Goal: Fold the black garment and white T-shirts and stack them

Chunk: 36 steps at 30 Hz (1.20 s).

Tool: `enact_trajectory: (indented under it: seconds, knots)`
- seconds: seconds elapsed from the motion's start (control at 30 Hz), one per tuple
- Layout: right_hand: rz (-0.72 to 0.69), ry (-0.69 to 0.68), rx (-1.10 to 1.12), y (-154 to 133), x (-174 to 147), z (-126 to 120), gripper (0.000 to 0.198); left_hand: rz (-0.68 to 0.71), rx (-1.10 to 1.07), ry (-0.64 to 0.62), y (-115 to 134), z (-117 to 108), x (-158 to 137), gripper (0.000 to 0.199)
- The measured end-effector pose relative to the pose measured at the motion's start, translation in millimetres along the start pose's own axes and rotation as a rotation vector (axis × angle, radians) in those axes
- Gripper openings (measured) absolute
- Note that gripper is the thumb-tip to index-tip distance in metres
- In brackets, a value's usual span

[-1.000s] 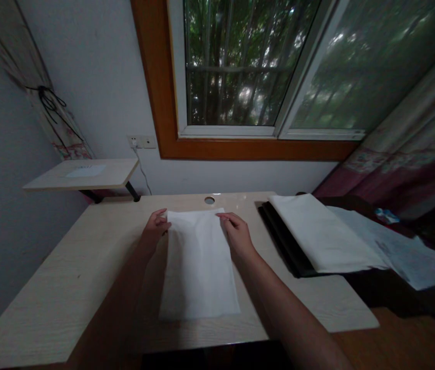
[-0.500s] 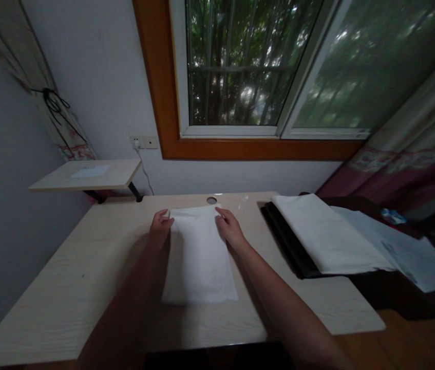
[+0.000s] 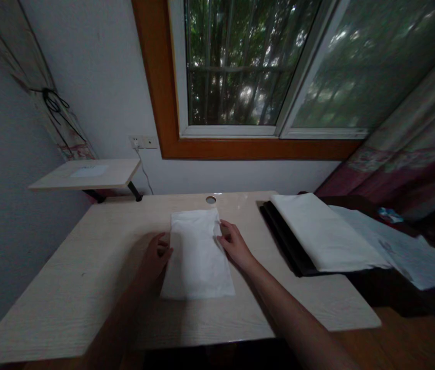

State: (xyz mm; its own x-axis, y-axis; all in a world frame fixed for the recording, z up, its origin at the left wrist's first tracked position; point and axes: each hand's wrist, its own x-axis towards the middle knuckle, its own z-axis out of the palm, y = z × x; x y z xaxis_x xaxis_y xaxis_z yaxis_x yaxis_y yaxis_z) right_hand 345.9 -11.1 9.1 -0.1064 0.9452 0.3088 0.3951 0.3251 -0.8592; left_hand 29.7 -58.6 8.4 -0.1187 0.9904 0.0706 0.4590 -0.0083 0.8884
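Note:
A white piece of cloth (image 3: 197, 257), folded into a tall rectangle, lies flat on the desk in front of me. Beside its left edge is my left hand (image 3: 157, 257), fingers loosely bent and apart, the thumb tip at the edge. My right hand (image 3: 237, 247) rests along the right edge near the upper part, thumb and forefinger apart and touching or almost touching the cloth. Neither hand grips it. The cloth's far edge looks slightly uneven, and a shadow falls over its left side.
The pale wooden desk (image 3: 67, 293) has a cable hole (image 3: 210, 200) at the back. A raised shelf (image 3: 117, 177) with a paper sheet stands at the back left. To the right, larger folded white fabric (image 3: 325, 236) lies over a black flat item (image 3: 284, 241). A window is ahead.
Both hands have moved from the cloth's far corners toward me along its sides, and their fingers have come away from the corners. The cloth has barely shifted.

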Motion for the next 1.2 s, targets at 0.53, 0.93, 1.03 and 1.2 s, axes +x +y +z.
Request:
enact_trajectory:
  seconds: [0.53, 0.93, 1.03, 1.2]
  knots:
    - [-0.275, -0.217, -0.183, 0.7, -19.5, -7.7, 0.063, 0.107, 0.015, -0.17, 6.1, -1.4, -34.2, 0.056]
    - [-0.126, -0.049, -0.052, -2.6, -4.5, -4.4, 0.062, 0.229, 0.053, 0.049, 3.9, 17.8, -9.6, 0.065]
    - [-0.163, -0.175, -0.019, -7.6, -25.0, -13.3, 0.063, 0.258, 0.073, 0.005, -0.2, 14.9, -25.4, 0.061]
    - [-0.05, -0.192, 0.09, -15.1, -40.1, -24.2, 0.048, 0.221, -0.004, 0.0, -1.9, 6.1, -30.4, 0.052]
